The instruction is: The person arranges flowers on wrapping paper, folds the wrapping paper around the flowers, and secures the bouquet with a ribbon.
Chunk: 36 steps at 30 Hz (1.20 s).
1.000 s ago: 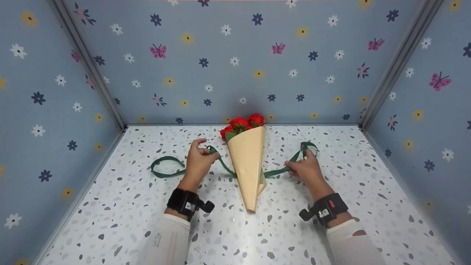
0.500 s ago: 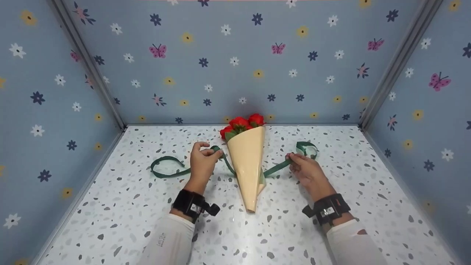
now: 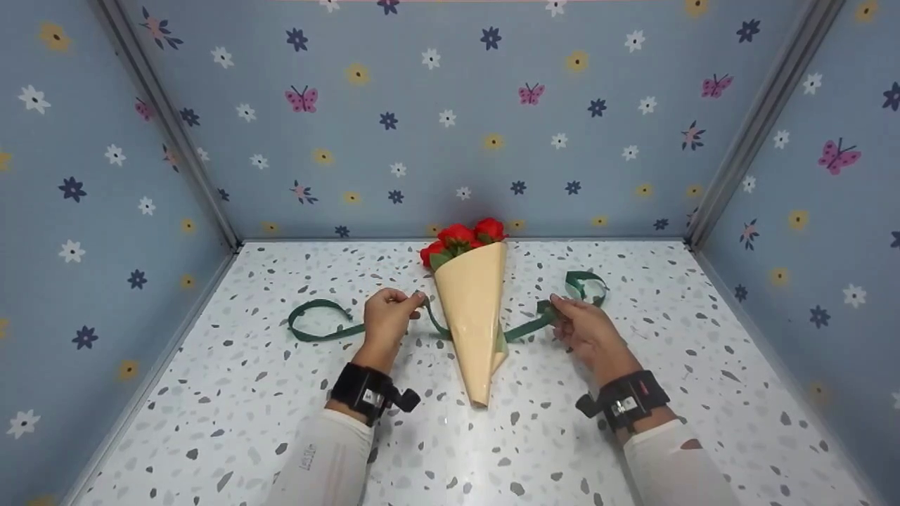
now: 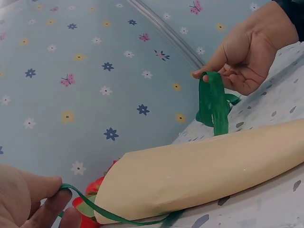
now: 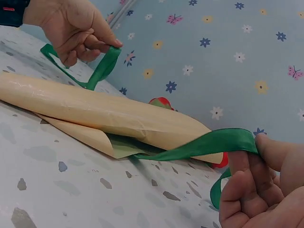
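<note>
A bouquet of red roses [image 3: 457, 235] wrapped in cream paper [image 3: 470, 302] lies on the speckled table, blooms toward the back wall. A green ribbon [image 3: 529, 328] runs beneath the wrap and comes out on both sides. Left of the bouquet, my left hand [image 3: 388, 320] pinches one length of ribbon between thumb and fingers; in the left wrist view this length [image 4: 114, 214] slopes down to the paper. On the other side my right hand [image 3: 587, 327] pinches the other length, which the right wrist view shows as a raised ribbon band [image 5: 204, 145] over the thumb-side fingers.
Loose ribbon curls on the table at the far left [image 3: 309, 337] and behind the right hand [image 3: 575, 275]. Blue flowered panels [image 3: 450, 133] close off the back and both sides. The white speckled tabletop [image 3: 450, 457] extends toward the front.
My left hand has shifted slightly right and its fingers have curled in. The right hand has moved left along its ribbon, out of the loop behind it, and now pinches closer to the bouquet.
</note>
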Available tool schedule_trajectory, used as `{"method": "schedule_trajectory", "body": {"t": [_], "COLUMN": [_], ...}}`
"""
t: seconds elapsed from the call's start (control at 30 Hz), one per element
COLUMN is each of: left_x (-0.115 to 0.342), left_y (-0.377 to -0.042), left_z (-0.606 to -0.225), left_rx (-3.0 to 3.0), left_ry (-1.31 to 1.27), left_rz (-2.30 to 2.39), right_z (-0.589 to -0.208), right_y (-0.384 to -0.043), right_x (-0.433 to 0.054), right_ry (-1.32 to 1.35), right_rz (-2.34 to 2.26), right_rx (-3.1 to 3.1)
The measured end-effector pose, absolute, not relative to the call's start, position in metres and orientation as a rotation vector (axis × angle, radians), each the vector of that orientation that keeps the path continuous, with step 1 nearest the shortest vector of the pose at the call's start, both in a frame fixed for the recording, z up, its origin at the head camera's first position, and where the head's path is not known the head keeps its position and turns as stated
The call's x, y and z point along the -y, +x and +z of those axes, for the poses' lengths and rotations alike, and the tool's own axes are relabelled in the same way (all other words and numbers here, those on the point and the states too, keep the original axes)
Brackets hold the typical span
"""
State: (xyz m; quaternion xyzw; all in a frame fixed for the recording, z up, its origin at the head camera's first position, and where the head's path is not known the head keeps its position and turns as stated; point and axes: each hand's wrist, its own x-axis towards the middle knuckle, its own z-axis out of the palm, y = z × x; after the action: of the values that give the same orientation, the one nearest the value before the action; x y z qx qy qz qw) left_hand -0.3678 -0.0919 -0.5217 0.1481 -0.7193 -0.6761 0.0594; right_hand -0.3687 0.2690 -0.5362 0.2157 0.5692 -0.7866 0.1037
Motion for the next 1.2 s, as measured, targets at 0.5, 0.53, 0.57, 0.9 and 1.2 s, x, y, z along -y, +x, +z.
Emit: {"method": "schedule_trajectory", "body": {"t": [0.5,0.53,0.57,0.9,1.2], "left_x": [0.085,0.085,0.086,0.084,0.079], "left_y": [-0.370,-0.370,-0.369,-0.368,-0.372], "left_z": [-0.528,-0.528,-0.528,-0.528,-0.525], "left_rx": [2.067,2.053,2.037,2.073,2.061], "left_ry": [0.463,0.473,0.483,0.513,0.558], "left_rz": [-2.194,-2.231,-2.272,-2.325,-2.296], "right_z": [-0.537,-0.537,-0.538,-0.538,-0.535], "right_y": [-0.366,-0.365,-0.365,-0.363,-0.362], "right_x": [-0.260,-0.260,-0.259,-0.259,-0.258], "right_ry": [0.461,0.470,0.482,0.473,0.341], "right_rz": [-2.480,-2.481,-2.482,-2.414,-2.446], "right_rx": [-1.479,-1.481,-1.484,-1.459,-1.419]}}
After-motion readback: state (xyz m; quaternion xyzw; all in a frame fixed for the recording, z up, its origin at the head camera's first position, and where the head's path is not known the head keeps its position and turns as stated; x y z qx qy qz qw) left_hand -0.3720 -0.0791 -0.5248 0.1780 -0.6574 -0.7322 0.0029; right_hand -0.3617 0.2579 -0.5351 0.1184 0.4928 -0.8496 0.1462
